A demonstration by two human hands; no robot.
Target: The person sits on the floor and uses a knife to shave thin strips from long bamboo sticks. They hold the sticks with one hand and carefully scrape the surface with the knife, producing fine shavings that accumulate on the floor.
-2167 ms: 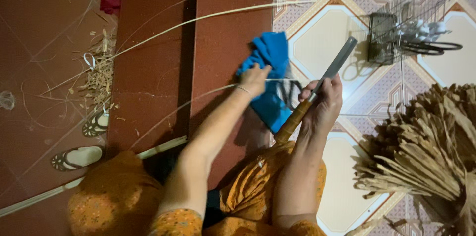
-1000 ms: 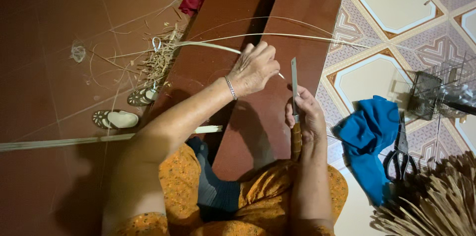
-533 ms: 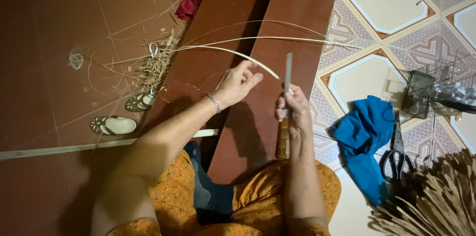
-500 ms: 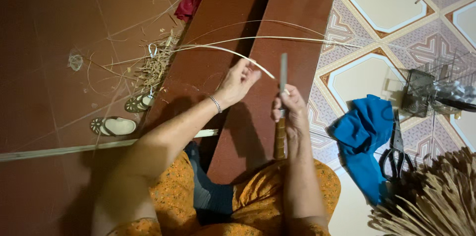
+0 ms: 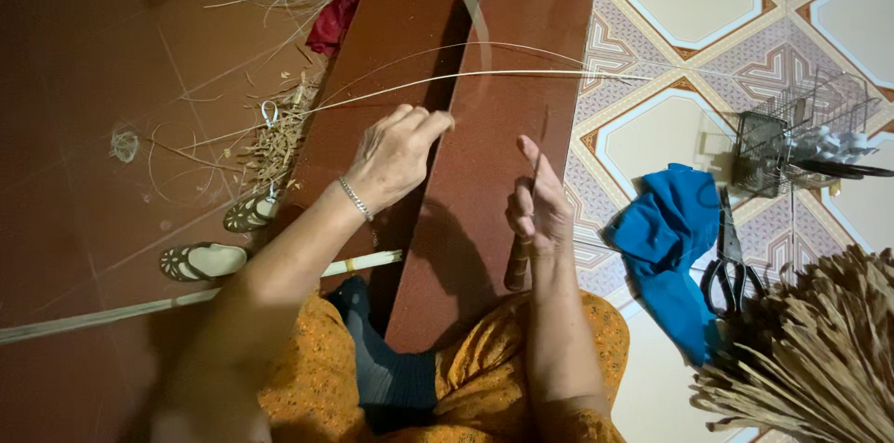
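Note:
My left hand [image 5: 396, 154] pinches a thin pale strip of cane [image 5: 475, 10] that arcs up and away over the dark red steps. My right hand [image 5: 538, 208] grips a knife [image 5: 518, 261] by its wooden handle, thumb raised along the narrow blade, which stands nearly edge-on to the camera. The two hands are a short gap apart above the red step [image 5: 484, 173]. More long thin strips [image 5: 484, 75] stretch across the steps toward the tiled floor.
A blue cloth [image 5: 670, 247] and black scissors [image 5: 731, 261] lie on the patterned tiles at right. A wire basket [image 5: 792, 131] stands behind them, and a bundle of dried leaves [image 5: 819, 359] lies at lower right. Sandals [image 5: 200, 261] and plant scraps [image 5: 270, 140] lie at left.
The knife blade has turned edge-on and dropped lower in my right hand. My left hand has pulled the cane strip so that it curves higher up the steps.

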